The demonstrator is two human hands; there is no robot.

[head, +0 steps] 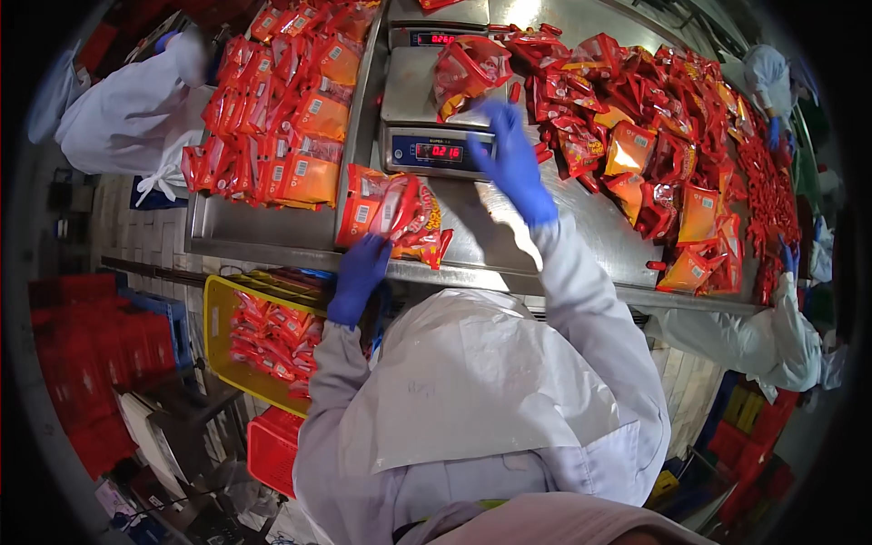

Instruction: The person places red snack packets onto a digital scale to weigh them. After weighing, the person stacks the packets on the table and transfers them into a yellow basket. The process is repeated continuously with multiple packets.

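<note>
My left hand (359, 281), in a blue glove, grips the near edge of red-and-orange plastic packets (366, 210) at the table's front edge. At least two packets overlap there, one with yellow lettering, and my fingertips are partly hidden. My right hand (512, 163), blue-gloved and blurred, hangs with fingers apart and nothing in them, beside the near bench scale (403, 95). On that scale's steel pan lies a red, partly clear packet (470, 71), just beyond my right fingertips. The scale's display (436, 152) shows lit red digits.
Filled packets stand in rows in a steel section (235, 228) at left. A packet heap (633, 129) and loose red-wrapped pieces (773, 204) cover the table's right. A second scale (436, 12) stands behind. A yellow crate (218, 340) holds packets below. Co-workers' sleeves (129, 112) flank the table.
</note>
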